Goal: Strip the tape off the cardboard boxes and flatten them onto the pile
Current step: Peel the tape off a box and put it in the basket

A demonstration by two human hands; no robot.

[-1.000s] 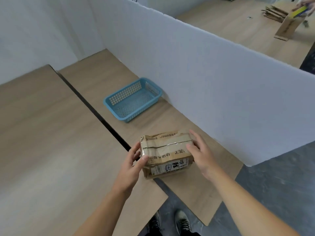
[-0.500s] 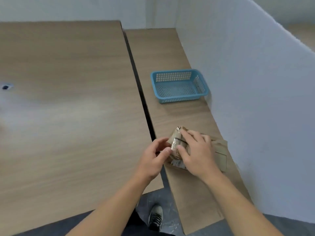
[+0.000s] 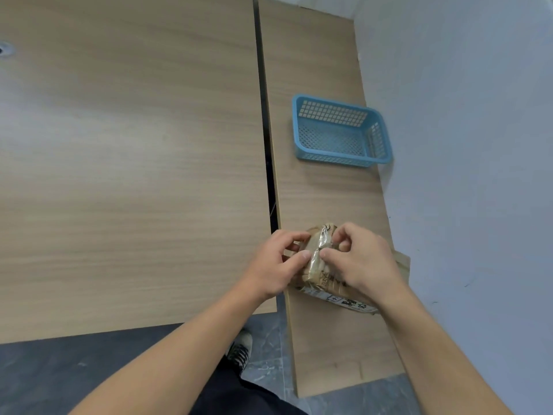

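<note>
While the left hand [image 3: 276, 265] clamps the cardboard box [image 3: 317, 274] on the tabletop [image 3: 317, 190], fingers [image 3: 332, 255] of the right hand [image 3: 363, 263] pinch its clear tape [image 3: 323, 239]. Pulled sharply, the tape could tear, leaving strips.

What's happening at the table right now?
A person is working on a taped cardboard box on the narrow table. The left hand grips the box's end while the right hand pinches the clear tape across it. The tape is not yet off. A blue basket sits farther back.
</note>
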